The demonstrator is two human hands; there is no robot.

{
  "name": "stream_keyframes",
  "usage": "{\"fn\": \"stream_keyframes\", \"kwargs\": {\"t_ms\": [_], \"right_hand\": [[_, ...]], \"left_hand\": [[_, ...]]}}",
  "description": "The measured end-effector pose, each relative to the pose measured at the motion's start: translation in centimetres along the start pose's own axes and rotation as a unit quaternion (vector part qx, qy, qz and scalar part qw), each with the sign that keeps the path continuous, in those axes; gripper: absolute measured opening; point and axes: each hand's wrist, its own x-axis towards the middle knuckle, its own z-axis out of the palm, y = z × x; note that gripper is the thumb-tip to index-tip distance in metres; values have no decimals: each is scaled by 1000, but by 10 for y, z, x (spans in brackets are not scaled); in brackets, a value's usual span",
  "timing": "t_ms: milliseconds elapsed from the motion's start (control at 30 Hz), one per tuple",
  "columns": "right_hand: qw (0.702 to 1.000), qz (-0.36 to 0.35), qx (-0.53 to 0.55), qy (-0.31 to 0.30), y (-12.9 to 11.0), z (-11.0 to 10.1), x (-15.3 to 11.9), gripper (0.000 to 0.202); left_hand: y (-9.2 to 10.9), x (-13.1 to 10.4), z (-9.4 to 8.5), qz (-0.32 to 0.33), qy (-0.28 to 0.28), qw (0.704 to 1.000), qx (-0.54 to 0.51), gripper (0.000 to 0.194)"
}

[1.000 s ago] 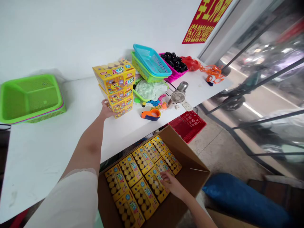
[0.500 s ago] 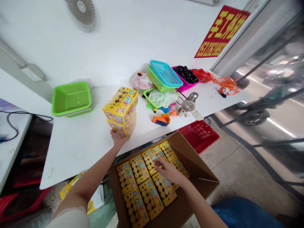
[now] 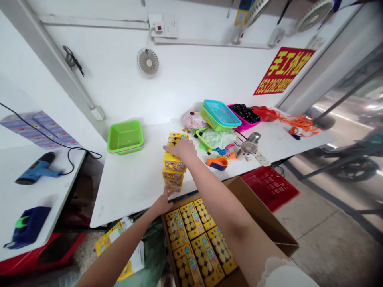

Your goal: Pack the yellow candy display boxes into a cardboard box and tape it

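Note:
A stack of yellow printed boxes [image 3: 174, 175] stands near the front edge of the white table; the top box has a window showing round yellow pieces. My right hand [image 3: 183, 151] reaches over the top box and grips it across its upper face, partly covering it. Low at the front of the stack, my left hand [image 3: 163, 202] has its fingers stretched out, touching the bottom of the stack. Below the table edge, an open cardboard carton [image 3: 263, 211] holds rows of similar yellow boxes [image 3: 204, 255], partly hidden behind my right arm.
A green basket [image 3: 125, 137] stands at the table's left. Stacked baskets [image 3: 223, 113], a small fan [image 3: 249, 147] and an orange-and-blue tape roll [image 3: 218, 162] lie to the right. A red crate [image 3: 269, 187] sits beyond the carton. A blue heat gun [image 3: 40, 169] rests on the left table.
My right hand has moved from above the carton up to the top of the stack, which looks taller. My left hand has shifted down to its base. The view has tilted up and left.

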Motion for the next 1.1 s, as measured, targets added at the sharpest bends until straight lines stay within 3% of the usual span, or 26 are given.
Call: {"fn": "stream_keyframes", "kwargs": {"t_ms": [100, 200, 267, 333, 433, 533, 600, 700, 767, 833, 933, 1000, 1100], "right_hand": [[1000, -26, -1, 8, -7, 2, 4, 127], [996, -77, 28, 43, 9, -11, -5, 123], [990, -104, 60, 77, 31, -31, -16, 115], [979, -132, 91, 124, 63, -58, -31, 110], [963, -162, 88, 197, 125, -100, -56, 110], [965, -145, 45, 212, 194, -125, -84, 110], [976, -90, 16, 198, 240, -124, -101, 112], [987, 8, -17, 162, 306, -98, -118, 112], [991, 48, -32, 120, 345, -71, -124, 108], [994, 75, -53, 62, 378, -44, -126, 105], [988, 114, -103, -20, 412, -11, -122, 104], [979, 133, -141, -65, 427, 6, -115, 102], [968, 144, -173, -110, 444, 22, -104, 102]], "left_hand": [[9, 3, -57, -61, 65, 996, 26, 45], [26, 18, -122, -44, 164, 982, 84, 43], [44, 35, -154, 59, 214, 958, 182, 55], [65, 57, -169, 173, 192, 933, 251, 62], [91, 98, -168, 301, 31, 912, 276, 54], [107, 138, -157, 358, -136, 883, 270, 44], [113, 158, -154, 370, -194, 870, 261, 40], [123, 171, -162, 374, -248, 852, 269, 43], [133, 163, -173, 369, -238, 840, 319, 49], [151, 144, -182, 371, -183, 829, 377, 55], [191, 103, -176, 379, -95, 820, 419, 57], [221, 80, -150, 396, -65, 812, 424, 62], [255, 60, -79, 433, -82, 799, 409, 74]]}}
